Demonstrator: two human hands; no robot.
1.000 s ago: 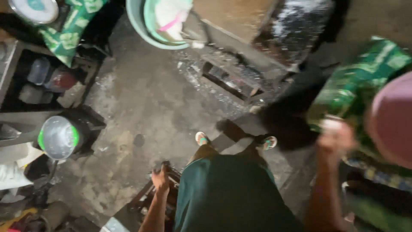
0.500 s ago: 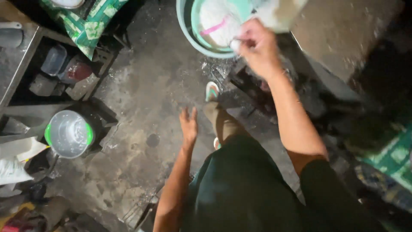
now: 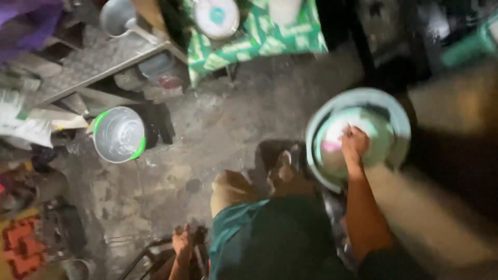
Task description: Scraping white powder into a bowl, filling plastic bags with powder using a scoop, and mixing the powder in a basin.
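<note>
The right hand (image 3: 355, 142) reaches down into the round pale-green plastic basin (image 3: 358, 136) on the concrete floor (image 3: 218, 119), its fingers clenched on something whitish inside; blur hides what. By the look of it, work in the basin is under way, not finished. The left hand (image 3: 181, 239) hangs low by a dark metal frame (image 3: 150, 251), fingers released. Well apart stands a steel pot with a green rim (image 3: 119, 135), apparently empty
</note>
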